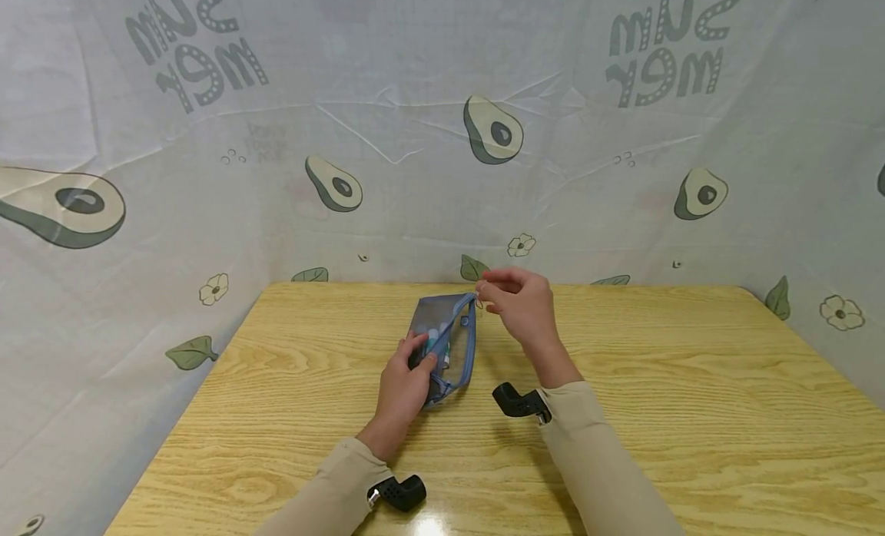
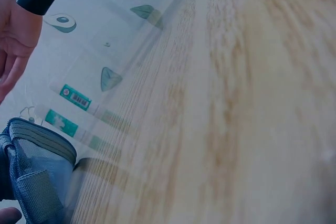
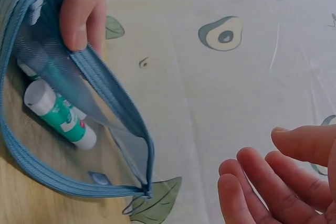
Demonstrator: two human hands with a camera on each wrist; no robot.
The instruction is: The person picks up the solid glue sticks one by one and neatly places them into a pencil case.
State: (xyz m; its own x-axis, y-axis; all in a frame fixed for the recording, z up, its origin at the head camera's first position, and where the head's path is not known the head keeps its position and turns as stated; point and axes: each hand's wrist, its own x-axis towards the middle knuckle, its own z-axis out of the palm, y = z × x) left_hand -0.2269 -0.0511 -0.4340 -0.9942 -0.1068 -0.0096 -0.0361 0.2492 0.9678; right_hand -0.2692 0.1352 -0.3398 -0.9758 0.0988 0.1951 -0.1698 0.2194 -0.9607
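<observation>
"Where is the mesh pouch?"

"Over the wooden table, mouth agape, two green-and-white tubes inside; my left hand pinches its edge, thumb on the zip."

"And the right hand?"

"Just beside the pouch in my right-wrist view, touching nothing, fingers loosely bent, thumb apart from them."

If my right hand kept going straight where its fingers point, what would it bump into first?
Probably the blue pouch, near its far corner. Your right hand points that way, though depth is unclear, so it might pass just over the pouch.
</observation>
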